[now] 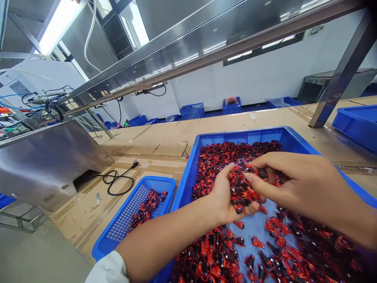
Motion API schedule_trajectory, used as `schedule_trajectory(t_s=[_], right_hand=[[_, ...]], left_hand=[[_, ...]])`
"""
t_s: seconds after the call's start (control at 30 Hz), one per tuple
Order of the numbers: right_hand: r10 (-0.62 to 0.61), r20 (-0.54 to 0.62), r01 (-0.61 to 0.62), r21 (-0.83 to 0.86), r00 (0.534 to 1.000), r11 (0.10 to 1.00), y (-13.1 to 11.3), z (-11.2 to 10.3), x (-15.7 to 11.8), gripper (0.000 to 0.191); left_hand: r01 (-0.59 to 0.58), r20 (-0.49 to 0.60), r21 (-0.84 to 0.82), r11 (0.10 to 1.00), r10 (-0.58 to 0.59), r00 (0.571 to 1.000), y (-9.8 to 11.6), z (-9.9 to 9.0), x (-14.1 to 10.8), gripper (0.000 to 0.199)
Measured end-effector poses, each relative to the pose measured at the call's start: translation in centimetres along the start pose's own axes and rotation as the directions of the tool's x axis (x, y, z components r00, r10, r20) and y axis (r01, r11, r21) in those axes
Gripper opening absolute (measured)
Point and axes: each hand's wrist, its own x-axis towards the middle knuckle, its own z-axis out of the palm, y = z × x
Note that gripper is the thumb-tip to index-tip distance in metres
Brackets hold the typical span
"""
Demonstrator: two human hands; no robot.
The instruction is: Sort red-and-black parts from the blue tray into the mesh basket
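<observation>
A large blue bin [193,157] holds a great many small red and black parts [216,157], with patches of its floor showing in the middle. Over it, my left hand [224,196] is cupped round a heap of these parts. My right hand [277,177] is against the right side of the heap, its thumb and fingers curled around some parts; its fingertips are partly hidden. Left of the bin, a blue perforated basket [118,226] contains a smaller pile of similar parts [147,208].
A black cable with a plug [118,181] lies on the cardboard-covered table [147,137]. A metal housing [53,161] stands at the left. A metal post [341,70] and another blue bin [357,125] are at the right. A metal beam [176,51] crosses above.
</observation>
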Motion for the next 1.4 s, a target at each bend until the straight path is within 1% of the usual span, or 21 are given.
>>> schedule_trajectory(t_s=[0.07,0.2,0.3,0.4,0.47,0.53,0.6,0.67,0.73,0.8,0.83,0.9,0.93,0.97,1.0,1.03,1.07,1.17,1.23,1.3,1.4], right_hand=[[0.037,0.064,-0.037,-0.004,0.997,0.999,0.7,0.1,0.2,0.018],[0.121,0.146,-0.123,0.007,0.982,0.992,1.4,0.3,0.3,0.021],[0.156,0.172,-0.16,0.014,0.973,0.987,1.5,0.4,0.3,0.024],[0.15,0.2,-0.143,-0.05,0.968,0.988,1.7,0.3,0.2,0.025],[0.162,0.226,-0.144,-0.096,0.961,0.985,1.9,0.1,0.2,0.027],[0.2,0.255,-0.182,-0.093,0.946,0.979,1.9,0.0,0.3,0.028],[0.249,0.299,-0.254,-0.024,0.921,0.967,1.9,0.1,0.4,0.029],[0.308,0.345,-0.355,0.081,0.886,0.931,1.9,0.4,0.5,0.031],[0.376,0.38,-0.468,0.186,0.845,0.864,1.9,0.7,0.7,0.033],[0.447,0.42,-0.589,0.311,0.789,0.746,1.9,0.9,0.7,0.038],[0.478,0.448,-0.646,0.388,0.755,0.657,2.0,1.0,0.8,0.04],[0.518,0.507,-0.722,0.545,0.689,0.426,2.0,1.1,0.8,0.04],[0.524,0.527,-0.726,0.614,0.669,0.309,2.0,1.1,0.9,0.038],[0.521,0.538,-0.711,0.671,0.663,0.21,2.1,1.1,0.9,0.034],[0.511,0.541,-0.685,0.715,0.668,0.138,2.1,1.1,0.9,0.031],[0.496,0.541,-0.661,0.744,0.679,0.093,2.1,1.1,0.8,0.027],[0.482,0.536,-0.641,0.764,0.693,0.072,2.1,1.0,0.8,0.024],[0.47,0.51,-0.615,0.783,0.721,0.095,2.1,0.9,0.7,0.023],[0.487,0.494,-0.611,0.784,0.72,0.107,2.0,0.9,0.6,0.028],[0.528,0.479,-0.595,0.801,0.702,0.064,2.0,1.0,0.6,0.032],[0.608,0.486,-0.542,0.834,0.629,-0.106,2.2,1.2,0.8,0.023]], left_hand=[[0.028,0.009,-0.011,1.0,-0.028,1.0,0.4,0.3,-0.4,0.063],[0.033,0.106,-0.022,0.999,-0.03,0.994,1.0,0.3,-0.7,0.062],[0.023,0.149,0.045,0.999,-0.029,0.988,1.1,0.1,-0.6,0.067],[-0.049,0.153,0.158,0.986,0.025,0.988,1.1,0.0,-0.5,0.07],[-0.088,0.13,0.22,0.972,0.06,0.99,1.2,-0.1,-0.3,0.063],[-0.107,0.105,0.264,0.959,0.082,0.991,1.2,-0.3,-0.1,0.049],[-0.123,0.101,0.298,0.947,0.097,0.99,1.3,-0.5,0.2,0.037],[-0.12,0.114,0.304,0.945,0.089,0.989,1.4,-0.7,0.5,0.031],[-0.1,0.14,0.269,0.958,0.063,0.988,1.6,-0.8,0.6,0.026],[-0.082,0.178,0.206,0.975,0.045,0.983,1.7,-0.8,0.4,0.02],[-0.083,0.2,0.174,0.981,0.047,0.979,1.8,-0.7,0.2,0.018],[-0.09,0.233,0.125,0.988,0.059,0.971,1.9,-0.5,-0.3,0.018],[-0.092,0.245,0.109,0.99,0.063,0.968,1.9,-0.3,-0.6,0.019],[-0.09,0.255,0.098,0.991,0.063,0.965,2.0,-0.2,-0.9,0.02],[-0.09,0.264,0.092,0.992,0.063,0.962,2.0,-0.1,-1.1,0.021],[-0.092,0.271,0.087,0.992,0.065,0.96,1.9,0.1,-1.3,0.021],[-0.095,0.276,0.082,0.992,0.069,0.959,1.9,0.1,-1.4,0.021],[-0.109,0.263,0.062,0.992,0.089,0.961,1.7,0.2,-1.4,0.017],[-0.119,0.233,0.05,0.992,0.104,0.967,1.6,0.2,-1.3,0.016],[-0.136,0.212,0.043,0.99,0.124,0.969,1.6,0.2,-1.2,0.017],[-0.164,0.217,0.037,0.986,0.152,0.964,1.6,0.3,-1.2,0.016]])
